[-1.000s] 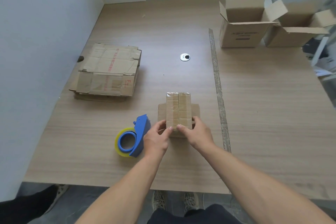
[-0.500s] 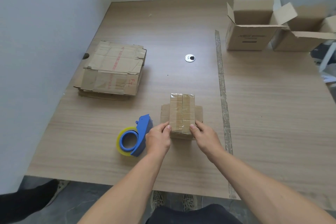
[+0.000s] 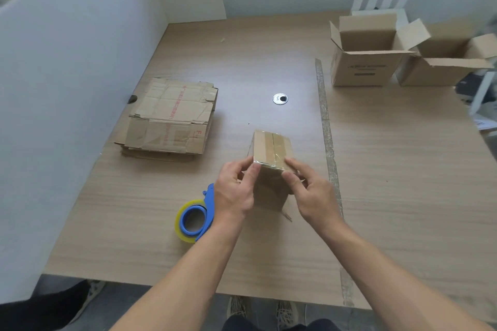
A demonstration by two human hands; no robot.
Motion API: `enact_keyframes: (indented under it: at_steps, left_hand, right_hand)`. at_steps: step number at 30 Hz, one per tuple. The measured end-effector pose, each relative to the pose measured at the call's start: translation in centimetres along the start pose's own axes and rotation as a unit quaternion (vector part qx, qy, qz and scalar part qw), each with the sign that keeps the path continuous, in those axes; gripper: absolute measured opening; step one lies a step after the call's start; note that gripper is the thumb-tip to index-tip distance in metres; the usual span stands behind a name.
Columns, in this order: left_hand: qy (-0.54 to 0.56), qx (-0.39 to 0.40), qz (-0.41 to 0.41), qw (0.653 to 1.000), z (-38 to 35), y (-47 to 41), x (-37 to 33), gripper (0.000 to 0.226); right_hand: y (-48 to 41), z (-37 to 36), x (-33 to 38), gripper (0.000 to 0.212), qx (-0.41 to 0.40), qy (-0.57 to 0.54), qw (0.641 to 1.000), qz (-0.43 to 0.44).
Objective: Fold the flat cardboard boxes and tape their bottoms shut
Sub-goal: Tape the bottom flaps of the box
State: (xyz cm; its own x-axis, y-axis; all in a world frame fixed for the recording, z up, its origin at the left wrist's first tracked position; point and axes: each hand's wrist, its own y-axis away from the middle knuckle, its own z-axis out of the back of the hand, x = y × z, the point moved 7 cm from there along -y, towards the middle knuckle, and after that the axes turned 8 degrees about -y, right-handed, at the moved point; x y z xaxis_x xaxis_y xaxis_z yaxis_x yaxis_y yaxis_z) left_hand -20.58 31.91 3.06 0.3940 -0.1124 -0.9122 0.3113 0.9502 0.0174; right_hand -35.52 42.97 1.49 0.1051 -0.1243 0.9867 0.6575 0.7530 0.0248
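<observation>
Brown taped box [image 3: 271,152] between the hands, blue tape dispenser [image 3: 208,212] with yellowish roll beside left hand [image 3: 232,193], red-printed flattened cardboard stack [image 3: 169,115] beyond

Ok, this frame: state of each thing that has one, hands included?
Small box: folded, taped bottom facing up, tilted, held in both hands.
Left hand: gripping the box's left side.
Right hand: gripping its right side.
Tape dispenser: lying on the table, untouched.
Flat cardboard stack: unfolded.
Two far boxes: upright, top flaps open.

light: bright, soft daylight | shadows: faint | glare: table [image 3: 269,67] sheen | edges: wide-angle bending, right side blurred
</observation>
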Motion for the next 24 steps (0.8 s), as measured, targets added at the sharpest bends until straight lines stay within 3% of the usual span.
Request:
enact_keyframes:
  at_steps: [10,13,15,17,19,20,22,24]
  left_hand:
    - [0.135,0.079,0.051,0.986,-0.5,-1.2,-0.9,0.017]
    - [0.112,0.112,0.011,0.987,-0.9,-1.3,-2.0,0.020]
    - [0.099,0.115,-0.002,0.988,-1.1,-1.3,-2.6,0.017]
    - [0.107,0.096,0.001,0.990,-1.0,-1.3,-2.5,0.017]
    - [0.102,0.089,0.000,0.991,-1.2,-0.9,-2.4,0.015]
    - [0.085,0.092,-0.011,0.992,-1.4,-0.5,-2.4,0.017]
    - [0.011,0.082,-0.060,0.995,-1.6,0.0,-2.9,0.022]
    - [-0.037,0.059,-0.085,0.994,-1.7,0.2,-3.2,0.024]
  right_hand:
    - [-1.1,1.2,0.9,0.036,0.027,-0.048,0.998,-0.036]
    - [-1.1,1.5,0.9,0.036,0.021,-0.077,0.996,-0.044]
    - [-1.0,1.6,0.6,0.049,0.004,-0.141,0.987,-0.077]
    - [-1.1,1.6,0.3,0.074,-0.021,-0.184,0.977,-0.108]
    - [-1.2,1.4,0.3,0.082,-0.030,-0.182,0.976,-0.117]
    - [-1.1,1.1,0.2,0.075,-0.029,-0.184,0.975,-0.124]
    - [-0.8,0.4,0.3,0.036,-0.029,-0.197,0.971,-0.130]
    - [-0.4,-0.2,0.3,0.024,-0.032,-0.224,0.965,-0.131]
